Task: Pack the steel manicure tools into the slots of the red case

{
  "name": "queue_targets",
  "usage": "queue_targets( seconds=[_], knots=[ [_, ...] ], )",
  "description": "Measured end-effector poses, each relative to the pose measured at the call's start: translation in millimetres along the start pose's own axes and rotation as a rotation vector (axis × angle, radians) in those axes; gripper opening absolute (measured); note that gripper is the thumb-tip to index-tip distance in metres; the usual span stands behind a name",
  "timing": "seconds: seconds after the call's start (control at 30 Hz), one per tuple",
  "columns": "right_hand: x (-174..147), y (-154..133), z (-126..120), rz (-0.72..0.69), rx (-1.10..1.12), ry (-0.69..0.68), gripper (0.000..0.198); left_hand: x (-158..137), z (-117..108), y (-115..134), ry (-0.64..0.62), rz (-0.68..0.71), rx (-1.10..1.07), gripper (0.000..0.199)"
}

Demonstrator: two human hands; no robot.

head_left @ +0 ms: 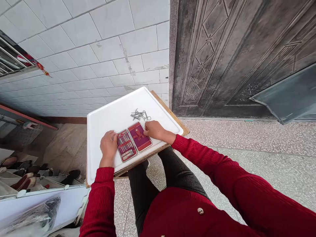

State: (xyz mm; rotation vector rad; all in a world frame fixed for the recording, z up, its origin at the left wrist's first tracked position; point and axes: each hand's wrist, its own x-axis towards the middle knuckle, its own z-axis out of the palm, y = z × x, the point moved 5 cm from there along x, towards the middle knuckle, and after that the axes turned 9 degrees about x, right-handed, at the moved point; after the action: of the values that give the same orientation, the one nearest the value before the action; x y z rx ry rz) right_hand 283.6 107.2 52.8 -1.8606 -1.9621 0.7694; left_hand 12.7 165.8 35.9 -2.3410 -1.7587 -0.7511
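Observation:
An open manicure set case (135, 144) lies on a white board, its two halves spread flat. Several slim metal tools and nail clippers are strapped in its left half; the right half is dark purple with red loops and a flap. My left hand (109, 144) is closed at the left edge of the case, thumb and fingertips on its rim. Over the right half's outer edge, my right hand (155, 130) has its fingers pinched together; whatever is between them is hidden. Just beyond the case lies a small pile of metal scissors and nippers (140, 115).
The white board (106, 118) rests on a small wooden table (184, 127) close to my legs. A tiled wall (98, 56) stands behind it, with a dark carved door (209, 59) to the right. A shoe rack (46, 182) is at lower left.

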Motion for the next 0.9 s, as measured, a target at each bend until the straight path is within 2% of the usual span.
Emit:
queue_targets(
  seconds=[0.23,0.3,0.37,0.4,0.5,0.57,0.6,0.77,0.9],
  knots=[
    [34.5,-20.6,-2.3,-0.075,-0.016,-0.042,0.012,6.3,-5.6,-12.1,-0.095,-0.183,0.059,0.026],
    [43.0,-21.7,-9.1,-0.114,0.009,-0.12,0.017,3.9,-5.8,-12.6,-0.099,-0.202,0.049,0.027],
    [52.0,-19.9,-17.4,-0.13,0.11,-0.244,0.03,1.6,-4.7,-12.0,-0.093,-0.192,0.037,0.027],
    [58.3,-17.2,-25.0,-0.111,0.172,-0.227,0.032,0.8,-4.2,-11.8,-0.084,-0.182,0.034,0.028],
    [79.9,-7.5,-50.1,-0.076,0.291,0.099,0.022,-0.6,-2.1,-13.4,-0.071,-0.158,0.031,0.028],
    [89.1,0.4,-55.0,-0.065,0.311,0.322,0.018,-1.3,-0.5,-15.5,-0.072,-0.148,0.033,0.029],
    [92.3,4.8,-52.2,-0.055,0.311,0.377,0.018,-1.5,0.3,-16.3,-0.074,-0.141,0.034,0.03],
    [99.2,23.7,-32.1,-0.129,0.322,0.368,0.018,-2.1,4.4,-15.8,-0.067,-0.079,0.012,0.032],
    [101.8,33.0,-24.5,-0.15,0.316,0.2,0.038,-2.1,5.8,-12.3,-0.078,-0.009,-0.06,0.038]
  ],
)
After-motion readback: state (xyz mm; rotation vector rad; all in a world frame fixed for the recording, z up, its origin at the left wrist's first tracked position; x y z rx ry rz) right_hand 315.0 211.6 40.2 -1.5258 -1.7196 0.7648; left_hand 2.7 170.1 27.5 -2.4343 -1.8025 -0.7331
